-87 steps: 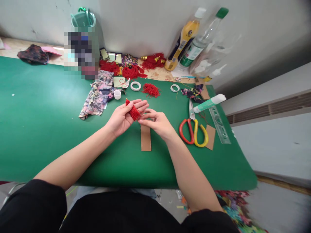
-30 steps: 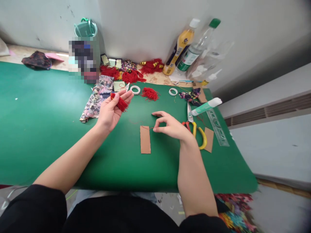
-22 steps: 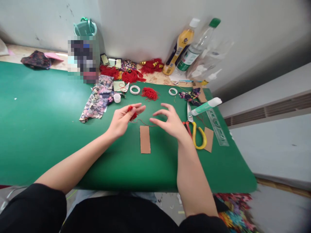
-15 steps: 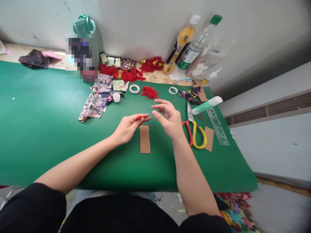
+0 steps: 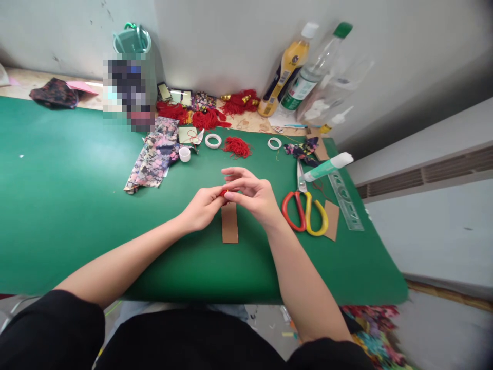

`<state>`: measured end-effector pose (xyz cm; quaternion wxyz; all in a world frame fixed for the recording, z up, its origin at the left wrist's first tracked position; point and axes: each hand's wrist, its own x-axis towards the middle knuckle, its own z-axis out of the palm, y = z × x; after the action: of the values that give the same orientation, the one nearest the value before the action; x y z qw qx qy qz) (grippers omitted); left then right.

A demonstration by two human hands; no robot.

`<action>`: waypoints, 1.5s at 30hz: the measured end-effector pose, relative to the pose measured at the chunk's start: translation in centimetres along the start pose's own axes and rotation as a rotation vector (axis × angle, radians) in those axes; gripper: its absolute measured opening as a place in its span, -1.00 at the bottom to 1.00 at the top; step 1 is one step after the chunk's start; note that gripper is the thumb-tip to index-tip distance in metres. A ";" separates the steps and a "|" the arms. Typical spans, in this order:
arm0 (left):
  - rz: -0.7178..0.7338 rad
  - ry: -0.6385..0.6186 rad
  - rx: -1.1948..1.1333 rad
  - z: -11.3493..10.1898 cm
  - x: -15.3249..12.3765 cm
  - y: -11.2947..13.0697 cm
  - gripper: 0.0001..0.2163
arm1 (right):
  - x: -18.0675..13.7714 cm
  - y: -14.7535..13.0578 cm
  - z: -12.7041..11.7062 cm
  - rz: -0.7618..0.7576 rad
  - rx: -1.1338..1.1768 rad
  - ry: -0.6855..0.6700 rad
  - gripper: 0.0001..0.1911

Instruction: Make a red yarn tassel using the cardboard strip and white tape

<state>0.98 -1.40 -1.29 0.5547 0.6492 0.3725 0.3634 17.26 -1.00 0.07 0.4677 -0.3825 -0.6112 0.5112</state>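
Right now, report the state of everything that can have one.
Red tassel: held in left hand, partly hidden
Scissors: lying flat, blade gap unclear
Yellow bottle: capped
Clear bottle: capped
White cup: upright, open
Glue stick: lying down
Floral cloth: laid out, wrinkled
Cardboard strip: flat, partly covered

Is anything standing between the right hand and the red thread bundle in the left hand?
Nothing visible does. The right hand is at the red thread bundle pinched by the left hand; the cardboard strip lies below, not between.
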 end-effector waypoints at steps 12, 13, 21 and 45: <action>0.002 -0.092 -0.071 0.0 0.1 0.7 -0.77 | 0.1 0.5 -0.4 0.003 0.076 0.043 -0.86; 0.003 -0.085 -0.082 0.1 0.0 0.6 -0.79 | 0.1 0.5 -0.4 0.008 0.084 0.038 -0.86; 0.164 -0.049 -0.491 -0.4 0.2 0.0 -0.46 | 0.1 -0.1 -0.3 0.028 0.016 0.031 -0.82; -0.266 -0.137 -0.896 0.0 0.2 1.5 -0.73 | 0.0 -0.6 -0.4 0.038 0.107 0.078 -0.83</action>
<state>1.17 -1.33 0.25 0.8454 0.3148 0.2215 0.3704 17.64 -0.96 0.66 0.5010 -0.3885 -0.5569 0.5366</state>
